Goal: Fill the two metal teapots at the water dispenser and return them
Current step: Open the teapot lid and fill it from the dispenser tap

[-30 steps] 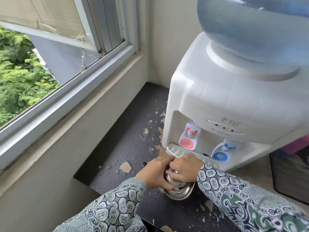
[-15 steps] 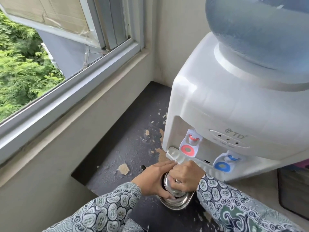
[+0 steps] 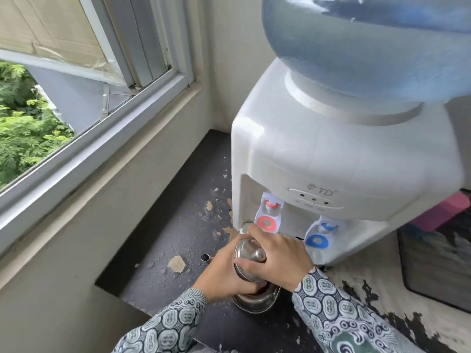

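One metal teapot (image 3: pixel 257 300) stands on the dark counter (image 3: pixel 178 233), just in front of the white water dispenser (image 3: pixel 318 161). My left hand (image 3: pixel 224 273) wraps the pot's body from the left. The pot's small spout (image 3: pixel 204 257) pokes out beyond my left hand. My right hand (image 3: pixel 280 256) grips the domed metal lid (image 3: pixel 248 252) by its edge, tilted up above the pot's mouth. The red tap (image 3: pixel 267 220) hangs just beyond my right fingertips, and the blue tap (image 3: pixel 317 240) is to its right. A second teapot is not in view.
A large blue water bottle (image 3: pixel 356 34) sits on top of the dispenser. A wall and a window sill (image 3: pixel 102 154) close off the left side. The counter's paint is chipped. A dark mat (image 3: pixel 433 263) and a pink object (image 3: pixel 443 215) lie to the right of the dispenser.
My right hand has lifted the lid off the pot and tilted it up; before, it pressed down on top. My left hand stays on the pot.
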### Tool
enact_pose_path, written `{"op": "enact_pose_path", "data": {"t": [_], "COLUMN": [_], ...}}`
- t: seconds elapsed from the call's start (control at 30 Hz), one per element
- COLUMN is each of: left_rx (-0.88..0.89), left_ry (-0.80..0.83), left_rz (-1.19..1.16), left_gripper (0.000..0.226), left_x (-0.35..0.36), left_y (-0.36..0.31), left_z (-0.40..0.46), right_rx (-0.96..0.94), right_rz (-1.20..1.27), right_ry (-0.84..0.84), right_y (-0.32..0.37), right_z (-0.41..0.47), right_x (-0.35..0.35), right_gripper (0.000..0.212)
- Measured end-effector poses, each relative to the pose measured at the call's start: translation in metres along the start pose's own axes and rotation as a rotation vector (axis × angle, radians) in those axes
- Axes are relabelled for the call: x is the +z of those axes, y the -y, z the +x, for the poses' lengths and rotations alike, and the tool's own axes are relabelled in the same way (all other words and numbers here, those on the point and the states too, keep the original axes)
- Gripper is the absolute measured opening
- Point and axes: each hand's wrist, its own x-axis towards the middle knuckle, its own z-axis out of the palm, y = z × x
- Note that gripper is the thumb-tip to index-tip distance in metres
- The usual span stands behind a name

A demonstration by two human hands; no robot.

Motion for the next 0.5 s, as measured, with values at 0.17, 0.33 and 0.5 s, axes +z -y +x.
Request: {"op": "enact_pose_path", "data": {"t": [0.17,0.33,0.5], "left_rx": [-0.026,-0.012,0.070], "left_ry": [0.127,0.168,0.323], "left_rz": [0.031,0.134,0.233], "left_gripper": [0.072,0.055,0.064], "left_x": [0.003,0.003,-0.004], "left_y": [-0.001,-0.005,0.001], "left_z": [0.004,0.008,0.006], "right_rx": [-0.037,-0.076,-0.009], "right_rz": [-0.067,0.087,0.352], "right_ry": [-0.040,0.033,0.018], "right_y": [-0.010,-0.018,-0.026], "right_z": [-0.004,0.000,-0.004], "right_x": [0.007,0.004,0.006], "right_gripper": [0.059,0.045,0.063]}}
